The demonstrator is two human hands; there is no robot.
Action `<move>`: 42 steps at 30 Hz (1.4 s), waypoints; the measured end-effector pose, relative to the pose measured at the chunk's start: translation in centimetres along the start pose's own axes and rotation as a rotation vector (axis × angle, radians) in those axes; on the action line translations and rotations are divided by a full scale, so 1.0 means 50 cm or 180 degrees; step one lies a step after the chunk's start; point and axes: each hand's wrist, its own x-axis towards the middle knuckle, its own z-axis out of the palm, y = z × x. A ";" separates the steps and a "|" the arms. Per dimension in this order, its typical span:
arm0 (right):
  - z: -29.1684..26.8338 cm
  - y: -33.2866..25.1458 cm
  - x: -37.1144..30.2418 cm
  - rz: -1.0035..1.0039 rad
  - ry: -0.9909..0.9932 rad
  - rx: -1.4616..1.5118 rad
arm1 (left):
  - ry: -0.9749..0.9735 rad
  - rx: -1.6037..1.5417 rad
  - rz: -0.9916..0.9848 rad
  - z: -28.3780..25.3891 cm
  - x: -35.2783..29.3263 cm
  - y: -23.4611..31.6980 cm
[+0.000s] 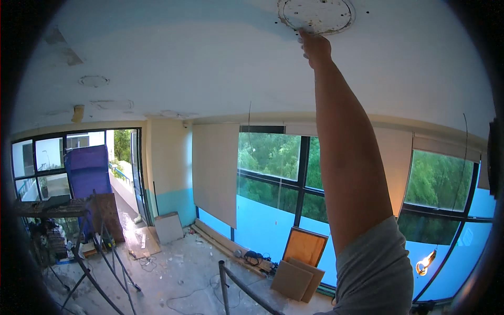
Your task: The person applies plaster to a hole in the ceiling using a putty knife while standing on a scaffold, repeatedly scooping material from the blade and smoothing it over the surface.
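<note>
My right arm, in a grey short sleeve, reaches straight up to the white ceiling. At its end my right hand is closed, the fingers curled and the fingertips at the near rim of a round patch in the ceiling. That patch is off-white and speckled with dark spots, with a rough, chipped edge and a few small dark holes around it. Whatever the fingers grip, if anything, is too small or hidden to make out. My left hand is out of the picture.
Below me runs a dark metal rail. A scaffold frame stands at left, near a purple upright panel. Boards lean by the windows; cables trail over the dusty floor. Thin wires hang from the ceiling.
</note>
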 end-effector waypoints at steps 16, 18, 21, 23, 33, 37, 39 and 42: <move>-0.015 -0.028 -0.036 -0.0158 -0.0083 -0.0327 | -0.0066 0.0008 -0.0048 -0.022 -0.015 -0.007; -0.032 -0.026 -0.051 -0.0605 0.0009 -0.0817 | -0.0075 0.0021 -0.0062 -0.025 -0.017 -0.010; -0.077 -0.101 -0.091 -0.0296 -0.0303 -0.1681 | -0.0074 0.0045 -0.0103 -0.031 -0.025 -0.012; -0.113 -0.132 -0.101 0.0106 -0.0635 -0.2268 | -0.0072 0.0041 -0.0071 -0.029 -0.017 -0.013; -0.127 -0.135 -0.095 -0.0014 -0.0538 -0.2206 | -0.0062 0.0012 -0.0008 -0.024 -0.013 -0.021; -0.111 -0.132 -0.094 -0.0189 -0.0043 -0.2298 | -0.0046 -0.0004 0.0029 -0.016 -0.003 -0.021; -0.119 -0.113 -0.084 -0.0236 0.0039 -0.2436 | -0.0048 -0.0018 0.0069 -0.010 0.008 -0.024; -0.129 -0.118 -0.096 -0.0271 0.0011 -0.2614 | -0.0052 -0.0034 0.0049 -0.010 0.001 -0.025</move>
